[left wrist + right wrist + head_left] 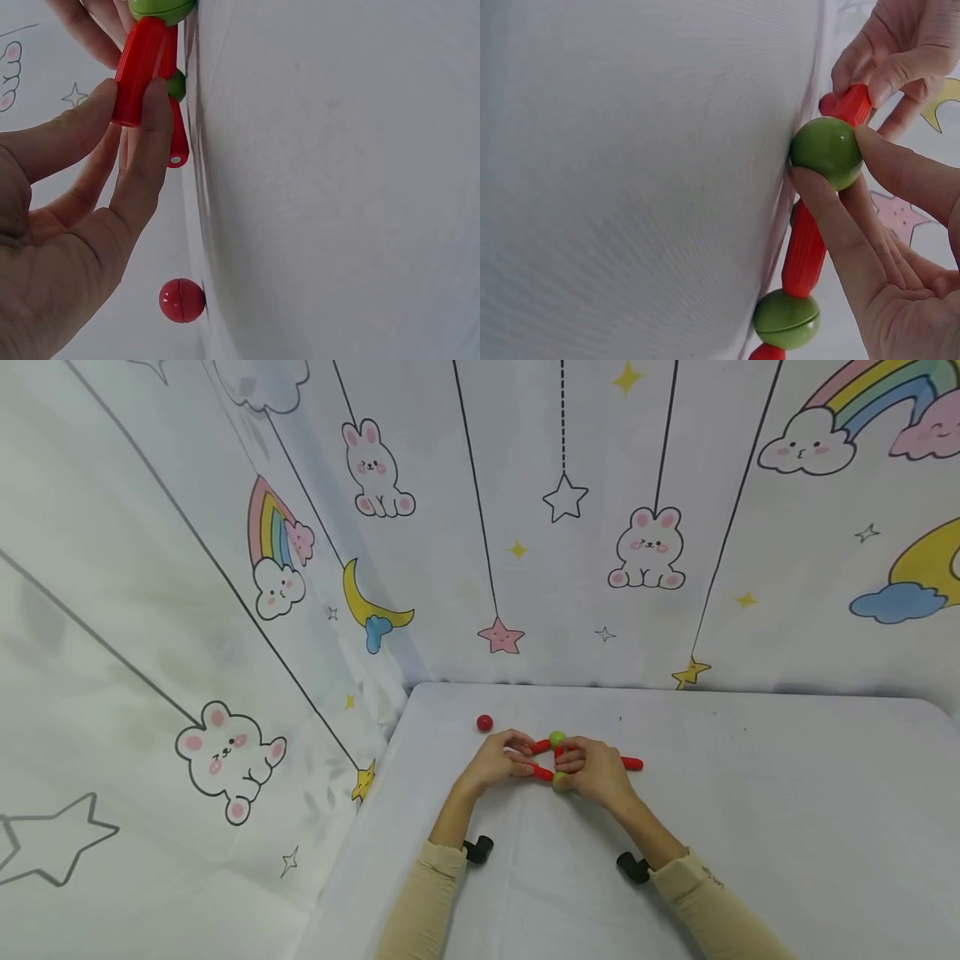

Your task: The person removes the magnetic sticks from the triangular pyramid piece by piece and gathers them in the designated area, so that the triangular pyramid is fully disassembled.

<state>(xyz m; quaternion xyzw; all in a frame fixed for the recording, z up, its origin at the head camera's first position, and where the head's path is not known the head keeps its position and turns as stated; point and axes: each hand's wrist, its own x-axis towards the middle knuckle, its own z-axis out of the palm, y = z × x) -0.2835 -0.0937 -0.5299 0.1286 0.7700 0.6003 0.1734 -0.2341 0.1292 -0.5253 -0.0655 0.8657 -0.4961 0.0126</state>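
Observation:
Between thumb and fingers, my left hand (497, 762) pinches the loose end of a red ribbed rod (139, 73). The rod's other end meets a green ball (826, 150), which my right hand (597, 772) grips with thumb and fingertips. From that ball another red rod (805, 251) leads to a second green ball (786, 321), hidden behind the right hand in the head view. A further red rod (632, 764) sticks out to the right. Farther back, another green ball (557, 739) carries a red rod (540, 747) pointing left, its end hole showing in the left wrist view.
A loose red ball (484, 723) sits on the white-covered table (787, 810), beyond the left hand. Printed curtains (450, 552) hang along the table's back and left sides. Black wrist cameras (480, 849) are worn near both sleeve cuffs.

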